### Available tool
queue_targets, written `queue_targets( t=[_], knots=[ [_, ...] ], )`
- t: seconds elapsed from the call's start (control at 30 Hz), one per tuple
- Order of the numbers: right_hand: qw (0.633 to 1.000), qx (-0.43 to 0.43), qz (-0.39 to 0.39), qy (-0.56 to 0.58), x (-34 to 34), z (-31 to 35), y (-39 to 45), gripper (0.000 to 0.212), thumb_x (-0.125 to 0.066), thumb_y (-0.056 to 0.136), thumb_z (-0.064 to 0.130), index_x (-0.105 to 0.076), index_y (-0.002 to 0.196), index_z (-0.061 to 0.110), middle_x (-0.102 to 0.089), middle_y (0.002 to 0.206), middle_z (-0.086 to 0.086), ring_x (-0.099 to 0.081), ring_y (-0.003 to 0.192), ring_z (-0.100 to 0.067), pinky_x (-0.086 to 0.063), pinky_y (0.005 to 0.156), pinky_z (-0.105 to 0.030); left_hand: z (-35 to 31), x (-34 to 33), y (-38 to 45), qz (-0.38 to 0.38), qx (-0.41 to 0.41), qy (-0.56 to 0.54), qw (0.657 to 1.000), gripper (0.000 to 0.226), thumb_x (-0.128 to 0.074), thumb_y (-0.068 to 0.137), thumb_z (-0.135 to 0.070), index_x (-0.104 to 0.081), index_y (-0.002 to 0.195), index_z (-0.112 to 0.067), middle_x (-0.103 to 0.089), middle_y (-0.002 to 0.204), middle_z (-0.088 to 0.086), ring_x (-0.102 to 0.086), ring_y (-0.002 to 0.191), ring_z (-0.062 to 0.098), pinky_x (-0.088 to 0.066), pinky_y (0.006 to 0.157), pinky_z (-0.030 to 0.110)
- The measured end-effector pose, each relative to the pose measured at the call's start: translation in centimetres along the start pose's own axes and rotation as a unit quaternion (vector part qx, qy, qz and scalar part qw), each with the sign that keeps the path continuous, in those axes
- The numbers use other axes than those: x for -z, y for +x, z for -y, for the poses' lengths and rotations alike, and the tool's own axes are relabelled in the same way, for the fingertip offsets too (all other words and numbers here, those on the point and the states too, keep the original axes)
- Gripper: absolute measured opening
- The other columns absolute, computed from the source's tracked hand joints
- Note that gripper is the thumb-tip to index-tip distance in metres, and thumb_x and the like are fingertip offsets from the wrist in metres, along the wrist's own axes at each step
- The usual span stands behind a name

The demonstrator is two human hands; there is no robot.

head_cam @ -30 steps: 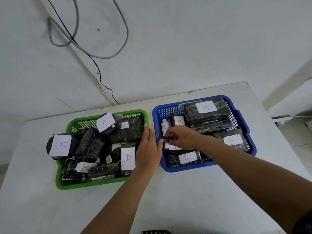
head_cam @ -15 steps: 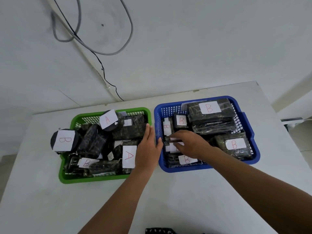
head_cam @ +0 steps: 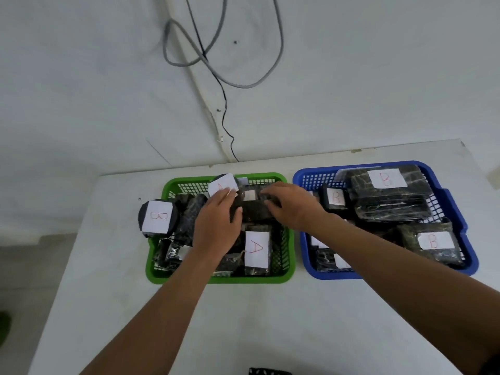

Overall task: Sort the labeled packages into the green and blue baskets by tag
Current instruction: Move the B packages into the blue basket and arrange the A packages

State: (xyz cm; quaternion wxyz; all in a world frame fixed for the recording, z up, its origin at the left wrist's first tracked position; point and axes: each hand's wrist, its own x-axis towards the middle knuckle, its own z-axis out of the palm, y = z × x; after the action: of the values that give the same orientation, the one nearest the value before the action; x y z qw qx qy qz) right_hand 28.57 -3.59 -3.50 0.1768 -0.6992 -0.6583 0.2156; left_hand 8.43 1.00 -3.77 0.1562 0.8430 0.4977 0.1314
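Note:
A green basket (head_cam: 281,277) on the left holds several dark wrapped packages with white tags, among them an A package (head_cam: 257,249), a round A package (head_cam: 223,185) at the back and a round B package (head_cam: 157,218) on its left rim. A blue basket (head_cam: 449,196) on the right holds several packages tagged B (head_cam: 385,180). Both hands are over the green basket. My left hand (head_cam: 216,223) and my right hand (head_cam: 293,205) grip the two ends of a dark flat package (head_cam: 255,205) at the basket's back; its small tag cannot be read.
The baskets stand side by side on a white table (head_cam: 270,320) against a white wall. A grey cable (head_cam: 243,82) and a black wire hang on the wall behind. A dark object (head_cam: 267,371) shows at the table's near edge.
My right hand left the blue basket and crossed to the green one. My left hand moved from the green basket's right rim to its back. Both now hold one dark package.

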Motion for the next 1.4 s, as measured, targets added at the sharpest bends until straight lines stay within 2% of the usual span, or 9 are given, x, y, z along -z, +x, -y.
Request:
queue_targets(
  t=[0.1, 0.27, 0.47, 0.67, 0.77, 0.9, 1.07, 1.23, 1.4],
  knots=[
    [0.996, -0.025, 0.077, -0.046, -1.7, 1.7, 2.4, 0.042, -0.052, 0.099, 0.033, -0.056, 0.139, 0.019, -0.055, 0.142, -0.004, -0.052, 0.128, -0.026, -0.048, 0.101, -0.041, 4.1, 0.3, -0.6, 0.018, -0.003, 0.113, 0.993, 0.057, -0.055, 0.097, -0.036, -0.044, 0.147, -0.011, -0.04, 0.155, 0.01, -0.029, 0.147, 0.027, -0.025, 0.12, 0.047],
    [0.979, -0.058, 0.145, -0.132, -3.6, 1.9, 4.2, 0.04, -0.056, 0.095, 0.037, -0.059, 0.128, 0.015, -0.056, 0.133, -0.008, -0.052, 0.124, -0.029, -0.049, 0.1, -0.046, 6.4, 0.3, -1.0, 0.044, 0.035, 0.095, 0.994, 0.062, -0.048, 0.1, -0.04, -0.032, 0.154, -0.011, -0.024, 0.163, 0.007, -0.015, 0.152, 0.023, -0.015, 0.124, 0.041],
    [0.976, -0.053, 0.148, -0.148, -3.8, 1.6, 3.9, 0.043, -0.066, 0.092, 0.036, -0.059, 0.131, 0.019, -0.051, 0.133, -0.004, -0.049, 0.126, -0.026, -0.049, 0.099, -0.044, 6.1, 0.4, -0.6, 0.065, 0.05, 0.078, 0.994, 0.058, -0.048, 0.102, -0.031, -0.031, 0.154, -0.012, -0.016, 0.165, 0.003, -0.01, 0.153, 0.018, -0.027, 0.117, 0.034],
    [0.995, -0.006, 0.031, -0.092, -2.4, 2.7, 1.9, 0.023, -0.065, 0.092, 0.034, -0.059, 0.113, 0.027, -0.064, 0.111, 0.004, -0.061, 0.098, -0.021, -0.044, 0.071, -0.032, 6.2, 0.5, -0.4, 0.052, 0.063, 0.015, 0.997, 0.05, -0.048, 0.101, -0.043, -0.052, 0.143, -0.017, -0.032, 0.16, 0.002, -0.023, 0.15, 0.02, -0.029, 0.116, 0.038],
    [0.99, 0.074, -0.102, -0.059, -2.0, 2.6, 0.4, 0.023, -0.07, 0.089, 0.032, -0.064, 0.11, 0.025, -0.068, 0.106, 0.005, -0.063, 0.095, -0.02, -0.052, 0.073, -0.034, 4.8, 1.9, -0.4, -0.044, 0.085, -0.115, 0.989, 0.053, -0.038, 0.098, -0.061, -0.07, 0.115, -0.022, -0.069, 0.118, -0.003, -0.06, 0.115, 0.015, -0.051, 0.098, 0.038],
    [0.963, 0.174, -0.202, -0.043, -2.4, 2.8, -0.8, 0.028, -0.074, 0.086, 0.024, -0.069, 0.111, 0.014, -0.069, 0.109, -0.002, -0.062, 0.099, -0.02, -0.05, 0.082, -0.032, 2.1, 4.1, 0.2, -0.059, 0.163, -0.258, 0.951, 0.042, -0.054, 0.092, -0.062, -0.073, 0.084, -0.025, -0.069, 0.071, -0.012, -0.067, 0.07, 0.003, -0.051, 0.063, 0.018],
    [0.976, 0.145, -0.154, 0.061, -2.4, 3.5, -1.4, 0.044, -0.072, 0.084, 0.048, -0.069, 0.117, 0.019, -0.065, 0.118, 0.002, -0.059, 0.11, -0.014, -0.05, 0.092, -0.031, 1.7, 4.8, 1.0, 0.024, 0.339, -0.55, 0.762, 0.022, -0.074, 0.088, -0.017, -0.072, 0.11, -0.01, -0.069, 0.11, 0.01, -0.07, 0.097, 0.021, -0.062, 0.074, 0.033],
    [0.961, -0.073, -0.082, 0.252, -1.4, 4.6, -1.0, 0.049, -0.07, 0.09, 0.045, -0.058, 0.135, 0.027, -0.061, 0.123, 0.01, -0.058, 0.111, -0.006, -0.05, 0.094, -0.025, 2.9, 4.8, -0.2, 0.029, 0.296, -0.602, 0.741, 0.038, -0.066, 0.093, -0.006, -0.062, 0.128, -0.019, -0.068, 0.115, 0.002, -0.066, 0.107, 0.018, -0.06, 0.085, 0.037],
    [0.873, -0.199, 0.038, 0.443, -0.9, 4.5, -0.6, 0.033, -0.077, 0.087, 0.023, -0.071, 0.119, 0.015, -0.073, 0.11, -0.012, -0.072, 0.091, -0.021, -0.062, 0.08, -0.034, 3.8, 4.2, -0.8, 0.037, 0.301, -0.612, 0.73, 0.039, -0.064, 0.093, -0.005, -0.061, 0.131, -0.014, -0.069, 0.121, 0.003, -0.066, 0.111, 0.018, -0.059, 0.085, 0.033]
  ],
)
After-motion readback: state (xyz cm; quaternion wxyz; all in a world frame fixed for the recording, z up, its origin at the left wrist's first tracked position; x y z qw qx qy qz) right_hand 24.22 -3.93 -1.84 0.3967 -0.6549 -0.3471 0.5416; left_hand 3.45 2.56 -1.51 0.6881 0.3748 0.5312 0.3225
